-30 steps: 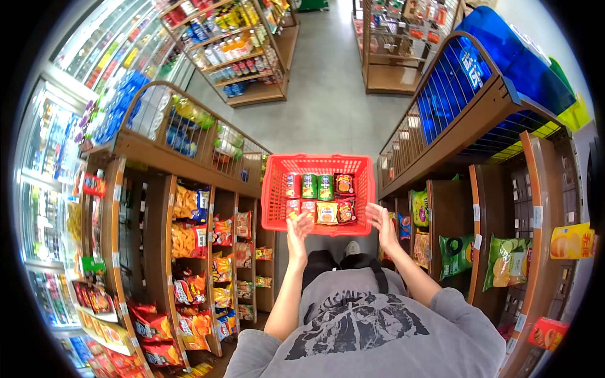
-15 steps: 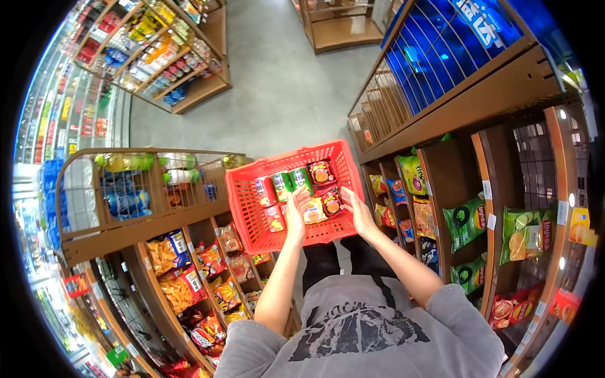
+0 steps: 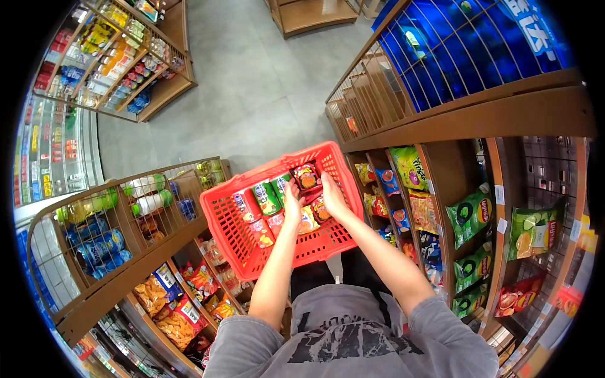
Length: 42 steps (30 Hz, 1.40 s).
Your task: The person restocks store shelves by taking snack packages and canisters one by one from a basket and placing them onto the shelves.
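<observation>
A red plastic basket (image 3: pixel 309 256) is in front of my body, with small packaged snacks inside it. My left hand (image 3: pixel 292 206) is in the basket, fingers stretched out, beside the green packs (image 3: pixel 267 199) and a yellow-orange pack (image 3: pixel 307 220). Facing it, my right hand (image 3: pixel 333 200) has its fingers extended next to a dark red pack (image 3: pixel 306 176) and a red-yellow pack (image 3: pixel 319 210). Neither hand grasps anything that I can see. Red packs (image 3: pixel 246 206) and a red-white pack (image 3: pixel 261 234) lie at the basket's left side. What supports the basket is hidden.
Shelves of chip bags (image 3: pixel 469 220) stand close on my right, below a wire rack of blue goods (image 3: pixel 454 57). On the left are more snack bags (image 3: pixel 170 302) under a caged bottle rack (image 3: pixel 101 246). Grey floor (image 3: pixel 252 82) stretches ahead to another drinks shelf (image 3: pixel 120 63).
My hands have come closer together over the packs, the right one moving inward. The view has shifted, and the basket appears slightly lower and further left.
</observation>
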Motion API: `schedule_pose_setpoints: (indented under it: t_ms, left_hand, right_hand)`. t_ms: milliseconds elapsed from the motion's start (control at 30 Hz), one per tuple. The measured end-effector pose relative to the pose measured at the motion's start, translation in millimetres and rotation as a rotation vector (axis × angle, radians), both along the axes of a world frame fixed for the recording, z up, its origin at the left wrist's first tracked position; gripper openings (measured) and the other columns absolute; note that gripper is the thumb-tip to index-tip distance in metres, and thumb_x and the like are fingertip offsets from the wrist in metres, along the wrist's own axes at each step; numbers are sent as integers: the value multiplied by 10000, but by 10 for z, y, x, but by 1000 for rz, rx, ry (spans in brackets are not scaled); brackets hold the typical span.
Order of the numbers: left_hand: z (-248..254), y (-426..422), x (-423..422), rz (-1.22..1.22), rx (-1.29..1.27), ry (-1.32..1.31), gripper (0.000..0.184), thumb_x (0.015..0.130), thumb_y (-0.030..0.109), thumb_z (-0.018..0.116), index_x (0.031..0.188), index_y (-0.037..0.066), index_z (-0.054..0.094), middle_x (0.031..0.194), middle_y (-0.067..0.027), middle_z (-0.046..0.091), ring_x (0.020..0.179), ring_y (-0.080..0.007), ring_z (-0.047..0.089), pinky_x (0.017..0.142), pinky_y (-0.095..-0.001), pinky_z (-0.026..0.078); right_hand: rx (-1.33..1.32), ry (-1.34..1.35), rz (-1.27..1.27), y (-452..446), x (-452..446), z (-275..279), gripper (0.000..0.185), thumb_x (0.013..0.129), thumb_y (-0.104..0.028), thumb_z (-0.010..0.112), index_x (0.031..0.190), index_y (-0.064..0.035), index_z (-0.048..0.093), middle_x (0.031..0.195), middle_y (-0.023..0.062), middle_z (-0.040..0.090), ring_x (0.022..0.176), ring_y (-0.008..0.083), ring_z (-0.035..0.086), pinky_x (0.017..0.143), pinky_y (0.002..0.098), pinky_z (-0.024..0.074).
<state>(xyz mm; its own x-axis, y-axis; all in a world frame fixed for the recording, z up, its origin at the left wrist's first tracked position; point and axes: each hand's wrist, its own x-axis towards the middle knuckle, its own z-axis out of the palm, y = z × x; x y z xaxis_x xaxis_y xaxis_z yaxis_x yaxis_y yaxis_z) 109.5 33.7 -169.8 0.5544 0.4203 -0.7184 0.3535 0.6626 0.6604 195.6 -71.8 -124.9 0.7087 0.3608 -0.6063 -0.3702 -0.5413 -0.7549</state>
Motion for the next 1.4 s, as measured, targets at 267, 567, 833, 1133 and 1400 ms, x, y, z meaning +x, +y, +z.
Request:
schedule_pose_setpoints:
  t_ms: [267, 567, 833, 1133, 1400]
  left_hand:
    - [-115, 60, 31, -38, -52, 18, 851, 981, 677, 235, 1537, 33, 214, 1563, -255, 249, 1461, -354, 240, 1172, -497, 219]
    - [262, 65, -268, 56, 46, 82, 790, 1006, 620, 262, 1500, 5, 310, 1481, -260, 393, 1394, -344, 368, 1153, -447, 269]
    - [701, -250, -831, 167, 176, 34, 746, 1011, 594, 310, 1389, -22, 491, 1289, -181, 595, 1192, -264, 534, 1065, -396, 364]
    - [1385, -700, -1433, 338, 319, -19, 812, 1003, 643, 253, 1363, -38, 507, 1250, -192, 598, 1166, -263, 552, 1045, -383, 390]
    - [2015, -1066, -2042, 597, 423, 8, 758, 1027, 594, 248, 1368, -29, 512, 1202, -190, 621, 1105, -239, 576, 985, -351, 426]
  right_hand:
    - [-42, 71, 2, 112, 53, -432, 713, 1030, -523, 243, 1435, 41, 403, 1508, 226, 381, 1431, 319, 318, 1175, 374, 230]
    - [35, -197, 341, -163, -174, -203, 582, 1057, -419, 278, 1337, 35, 512, 1360, 203, 527, 1321, 308, 448, 1113, 375, 314]
    - [135, -185, 441, -447, -432, 472, 521, 1055, -395, 324, 1334, -10, 538, 1334, 191, 566, 1298, 298, 494, 1090, 379, 355]
    - [275, -300, 628, -613, -666, 1006, 458, 1042, -364, 407, 1247, -3, 599, 1199, 186, 637, 1160, 298, 593, 995, 374, 440]
    - [450, -175, 820, -531, -1043, 1297, 498, 1046, -392, 396, 1344, -21, 542, 1327, 179, 587, 1247, 276, 548, 1050, 356, 398]
